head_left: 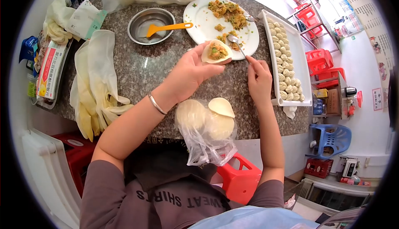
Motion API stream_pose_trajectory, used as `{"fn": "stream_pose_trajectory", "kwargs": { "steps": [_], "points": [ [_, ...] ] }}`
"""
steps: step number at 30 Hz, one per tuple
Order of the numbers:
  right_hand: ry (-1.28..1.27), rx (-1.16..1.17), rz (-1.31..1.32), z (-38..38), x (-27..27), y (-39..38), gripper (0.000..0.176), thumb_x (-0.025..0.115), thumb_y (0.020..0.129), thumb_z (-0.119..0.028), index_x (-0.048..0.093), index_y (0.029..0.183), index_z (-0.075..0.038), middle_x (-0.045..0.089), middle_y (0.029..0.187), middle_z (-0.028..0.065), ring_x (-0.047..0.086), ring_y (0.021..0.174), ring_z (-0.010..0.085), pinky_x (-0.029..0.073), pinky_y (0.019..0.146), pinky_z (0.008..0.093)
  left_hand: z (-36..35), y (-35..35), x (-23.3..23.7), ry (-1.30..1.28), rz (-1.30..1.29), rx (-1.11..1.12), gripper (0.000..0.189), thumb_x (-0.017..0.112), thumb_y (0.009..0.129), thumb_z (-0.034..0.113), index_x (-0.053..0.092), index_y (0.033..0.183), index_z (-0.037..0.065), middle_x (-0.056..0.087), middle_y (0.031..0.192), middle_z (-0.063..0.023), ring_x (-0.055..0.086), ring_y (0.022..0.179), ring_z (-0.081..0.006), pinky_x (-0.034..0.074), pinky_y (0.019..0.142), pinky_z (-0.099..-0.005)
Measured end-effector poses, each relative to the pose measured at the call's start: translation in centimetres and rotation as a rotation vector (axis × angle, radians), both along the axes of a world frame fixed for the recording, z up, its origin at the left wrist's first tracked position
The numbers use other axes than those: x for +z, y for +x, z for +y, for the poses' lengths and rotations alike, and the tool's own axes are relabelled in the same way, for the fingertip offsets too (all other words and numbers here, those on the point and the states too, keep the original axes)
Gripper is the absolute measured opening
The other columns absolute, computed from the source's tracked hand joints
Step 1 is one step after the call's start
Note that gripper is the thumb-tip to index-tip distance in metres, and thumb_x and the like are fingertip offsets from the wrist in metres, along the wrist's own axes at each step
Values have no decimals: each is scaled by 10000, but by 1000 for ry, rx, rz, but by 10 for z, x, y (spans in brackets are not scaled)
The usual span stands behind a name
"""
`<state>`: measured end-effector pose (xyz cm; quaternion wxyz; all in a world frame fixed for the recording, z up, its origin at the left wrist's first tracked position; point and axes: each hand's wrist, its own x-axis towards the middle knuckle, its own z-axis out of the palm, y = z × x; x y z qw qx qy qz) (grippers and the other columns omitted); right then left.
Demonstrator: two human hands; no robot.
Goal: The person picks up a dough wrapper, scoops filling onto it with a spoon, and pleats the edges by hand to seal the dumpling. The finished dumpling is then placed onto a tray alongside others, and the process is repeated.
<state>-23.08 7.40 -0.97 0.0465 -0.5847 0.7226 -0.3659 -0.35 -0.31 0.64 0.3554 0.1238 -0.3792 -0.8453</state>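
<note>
My left hand (188,72) cradles a round dumpling wrapper (227,53) with a mound of chopped filling (216,51) in its middle. My right hand (259,77) grips the handle of a metal spoon (237,42), whose bowl rests over the white plate (203,25). More filling (228,13) is heaped on that plate, mostly at its far side. Close to my body, stacked wrappers (220,126) lie in and on a clear plastic bag (208,150) at the table's near edge.
Rows of pleated dumplings (282,58) fill a white tray (306,79) at the right. A metal bowl (139,29) with an orange-handled scraper (170,27) stands at the back left. Pale gloves (97,79) hang over the left edge. A red stool (241,181) is below.
</note>
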Motion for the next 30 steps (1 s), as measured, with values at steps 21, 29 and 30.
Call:
{"fn": "stream_pose_trajectory", "kwargs": {
  "steps": [21, 29, 30],
  "points": [
    [-198, 420, -818, -27, 12, 53, 149, 670, 884, -33, 678, 1009, 46, 668, 994, 70, 612, 902, 110, 480, 810, 242, 2, -3, -3, -361, -201, 378, 361, 692, 879, 85, 584, 1207, -20, 647, 1121, -88, 630, 998, -117, 536, 825, -251],
    [-115, 328, -1016, -22, 22, 54, 139, 681, 899, -76, 667, 977, 38, 659, 917, 21, 590, 855, 73, 470, 756, 216, 4, -3, -1, -575, -313, 424, 348, 701, 873, 100, 603, 1185, -17, 653, 1093, -108, 647, 1005, -151, 560, 847, -285],
    [-135, 334, -1010, -22, 20, 54, 133, 688, 889, -74, 672, 965, 34, 665, 902, 27, 597, 848, 82, 471, 754, 223, 5, -2, 1, -557, -318, 404, 335, 678, 882, 54, 587, 1192, -34, 645, 1123, -114, 629, 1035, -146, 538, 871, -275]
  ]
}}
